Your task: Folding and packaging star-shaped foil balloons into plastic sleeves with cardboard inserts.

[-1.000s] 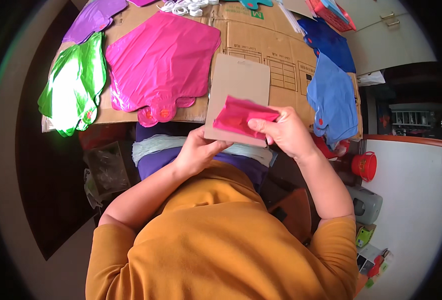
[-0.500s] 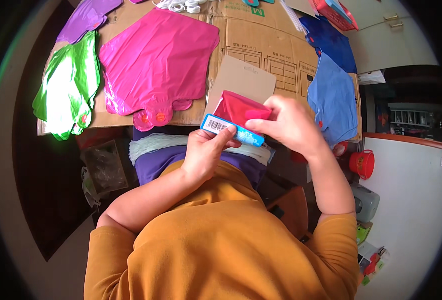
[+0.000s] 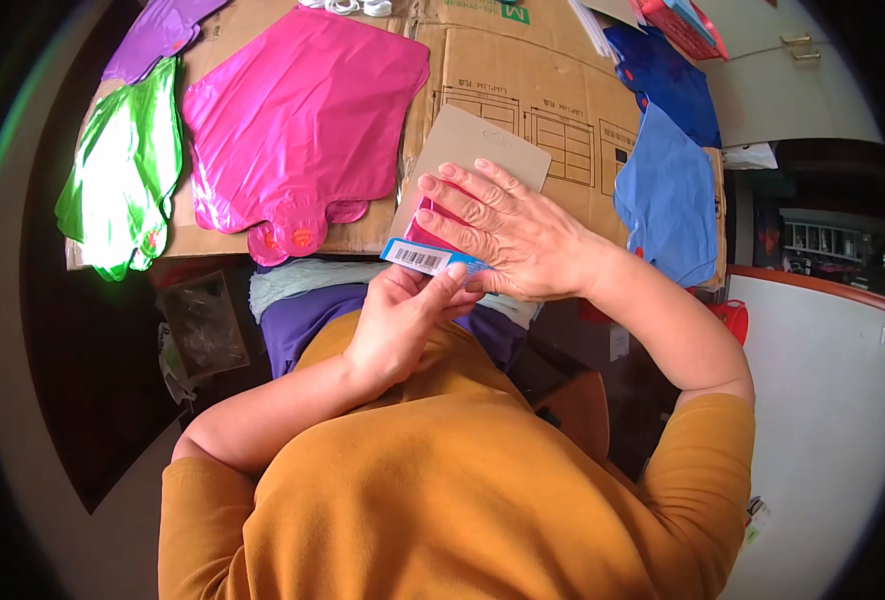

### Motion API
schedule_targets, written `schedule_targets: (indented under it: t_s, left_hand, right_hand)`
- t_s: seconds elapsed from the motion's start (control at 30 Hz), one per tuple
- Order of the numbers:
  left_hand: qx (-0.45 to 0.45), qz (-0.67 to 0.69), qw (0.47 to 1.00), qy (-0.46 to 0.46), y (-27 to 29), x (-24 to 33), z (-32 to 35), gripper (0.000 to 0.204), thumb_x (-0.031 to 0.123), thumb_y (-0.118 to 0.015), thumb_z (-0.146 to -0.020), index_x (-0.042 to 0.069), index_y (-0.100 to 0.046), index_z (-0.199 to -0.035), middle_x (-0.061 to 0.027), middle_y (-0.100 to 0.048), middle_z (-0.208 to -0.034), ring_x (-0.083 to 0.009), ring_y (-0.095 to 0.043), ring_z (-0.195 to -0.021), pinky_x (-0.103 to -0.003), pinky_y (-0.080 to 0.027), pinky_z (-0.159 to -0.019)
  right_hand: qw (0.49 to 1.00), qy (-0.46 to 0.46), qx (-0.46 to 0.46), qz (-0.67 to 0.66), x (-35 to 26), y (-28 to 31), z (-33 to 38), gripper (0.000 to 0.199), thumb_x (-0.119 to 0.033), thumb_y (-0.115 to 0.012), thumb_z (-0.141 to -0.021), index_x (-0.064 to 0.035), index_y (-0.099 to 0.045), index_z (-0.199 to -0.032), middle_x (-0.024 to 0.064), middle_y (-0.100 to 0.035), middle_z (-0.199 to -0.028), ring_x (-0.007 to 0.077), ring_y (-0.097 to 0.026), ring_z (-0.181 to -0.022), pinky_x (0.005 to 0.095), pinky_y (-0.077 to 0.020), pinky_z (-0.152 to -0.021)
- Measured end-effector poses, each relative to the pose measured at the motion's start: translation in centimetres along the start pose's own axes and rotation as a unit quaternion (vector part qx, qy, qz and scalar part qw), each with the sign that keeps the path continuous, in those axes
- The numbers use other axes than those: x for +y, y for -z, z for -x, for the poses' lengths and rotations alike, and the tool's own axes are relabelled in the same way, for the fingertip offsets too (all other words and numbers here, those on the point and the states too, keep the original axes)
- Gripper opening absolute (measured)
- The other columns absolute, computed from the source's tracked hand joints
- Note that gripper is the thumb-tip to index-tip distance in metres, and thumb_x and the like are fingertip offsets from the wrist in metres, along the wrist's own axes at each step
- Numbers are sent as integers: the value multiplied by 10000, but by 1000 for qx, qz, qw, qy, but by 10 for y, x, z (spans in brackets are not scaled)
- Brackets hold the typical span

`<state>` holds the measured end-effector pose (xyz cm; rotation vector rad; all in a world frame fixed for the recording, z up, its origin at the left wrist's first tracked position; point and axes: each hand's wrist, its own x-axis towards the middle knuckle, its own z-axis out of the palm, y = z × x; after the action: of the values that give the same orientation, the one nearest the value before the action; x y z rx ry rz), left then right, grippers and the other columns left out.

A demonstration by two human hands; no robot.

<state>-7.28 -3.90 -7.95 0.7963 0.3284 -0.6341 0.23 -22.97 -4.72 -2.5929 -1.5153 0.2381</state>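
Note:
My left hand [image 3: 399, 318] pinches the blue lower strip of a packaging card [image 3: 496, 150], thumb on top beside a barcode label. The card's plain grey-brown back rises from that strip, leaning toward the cardboard. On it lies a folded piece of pink shiny foil [image 3: 425, 218], mostly covered. Over this foil my right hand [image 3: 528, 240] rests flat, with fingers stretched out and slightly spread. To the left, a large flat pink foil balloon [image 3: 308, 120] with round tabs at its near end lies on the cardboard.
The brown cardboard sheet [image 3: 523, 65] covers the work surface. Flat foil pieces in green [image 3: 123, 170], purple [image 3: 168, 40], light blue [image 3: 668, 195] and dark blue [image 3: 668, 85] lie around its sides. White ribbon [image 3: 353, 6] sits at the far edge; a red basket [image 3: 683, 28] stands far right.
My right hand has gone from gripping the pink foil's right side to lying flat over it. The foil is pressed down onto the card, and the left hand has shifted slightly left with it.

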Motion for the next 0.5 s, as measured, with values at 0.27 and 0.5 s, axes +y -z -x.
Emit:
schedule_targets:
  t_s: [0.27,0.5]
  left_hand:
    - [27,-10,999,21,-4,2,-4,176,157,-598,-949,40,-610,-1080,-63,-679,-1001,-146,-670,-820,-308,-563,-776]
    - [37,-70,997,-10,-6,-1,-4,153,147,-619,-937,52,-632,-1056,-24,-687,-964,-99,-654,-795,-255,-552,-726]
  right_hand:
    - [996,-8,33,-81,-2,20,-2,805,-363,-665,-810,-139,-294,-1489,102,-215,-1566,289,-187,-1448,486,-139,-1177]
    - [971,5,137,-195,24,49,-26,314,-141,-700,-761,-86,-658,-1067,79,-546,-999,239,-541,-906,362,-466,-796]
